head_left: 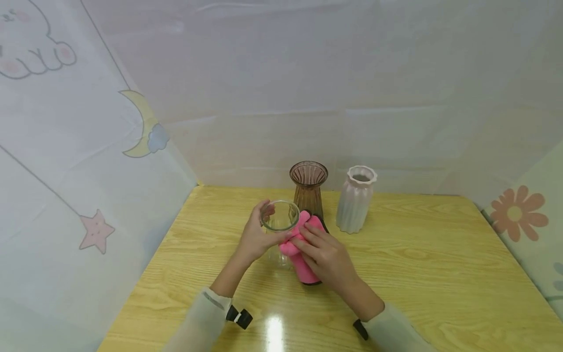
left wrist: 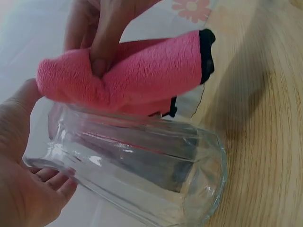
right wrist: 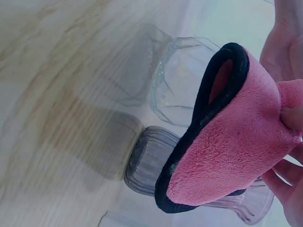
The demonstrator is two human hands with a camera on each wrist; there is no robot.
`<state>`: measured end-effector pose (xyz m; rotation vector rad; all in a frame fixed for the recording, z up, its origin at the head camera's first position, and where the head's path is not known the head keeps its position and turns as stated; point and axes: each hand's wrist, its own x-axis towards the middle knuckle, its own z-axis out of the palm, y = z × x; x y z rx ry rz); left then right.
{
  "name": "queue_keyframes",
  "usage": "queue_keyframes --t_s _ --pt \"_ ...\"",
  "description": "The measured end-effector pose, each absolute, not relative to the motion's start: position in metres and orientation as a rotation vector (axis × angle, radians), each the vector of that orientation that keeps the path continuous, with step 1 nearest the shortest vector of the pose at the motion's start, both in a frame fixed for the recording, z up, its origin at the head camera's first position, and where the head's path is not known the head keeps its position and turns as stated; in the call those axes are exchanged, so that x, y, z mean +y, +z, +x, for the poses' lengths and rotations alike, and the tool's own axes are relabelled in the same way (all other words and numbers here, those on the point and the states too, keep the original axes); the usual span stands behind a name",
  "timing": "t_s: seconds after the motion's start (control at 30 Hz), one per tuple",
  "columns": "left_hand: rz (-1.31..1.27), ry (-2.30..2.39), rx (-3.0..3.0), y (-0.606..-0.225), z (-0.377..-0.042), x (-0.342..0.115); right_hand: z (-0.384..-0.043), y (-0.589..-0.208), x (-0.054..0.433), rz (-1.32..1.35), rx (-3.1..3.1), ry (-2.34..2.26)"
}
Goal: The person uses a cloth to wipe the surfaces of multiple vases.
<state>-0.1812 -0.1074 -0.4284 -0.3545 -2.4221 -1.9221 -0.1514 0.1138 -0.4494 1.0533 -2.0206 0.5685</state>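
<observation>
A clear glass vase [left wrist: 128, 161] with a flared mouth and faceted sides stands on the table in front of me. My left hand [head_left: 256, 238] grips it near the top, with the thumb on the near side and fingers around the far side. In my right hand [head_left: 331, 260] is a folded pink cloth [head_left: 303, 268] with a black border, pinched between thumb and fingers. The cloth lies against the vase's right side, just below the rim, and its loose end hangs down. Up close, the right wrist view shows the cloth [right wrist: 227, 151] partly covering the vases behind it.
Just behind the clear vase stands a brownish-purple ribbed glass vase [head_left: 309, 193]. To its right is a pale pink and white fluted vase [head_left: 355, 203]. The wooden table [head_left: 418, 274] meets a printed cloth backdrop [head_left: 281, 127] at the back and sides.
</observation>
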Motion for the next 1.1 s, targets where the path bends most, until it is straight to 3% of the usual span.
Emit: queue_keyframes --t_s 0.33,1.1 --pt "-0.27 -1.787 -2.501 -0.425 -0.18 -0.102 -0.157 -0.457 0.104 1.058 -1.964 0.585" --pt "-0.552 -1.668 -2.599 -0.426 -0.196 -0.12 -0.146 -0.472 0.097 0.997 -2.126 0.557"
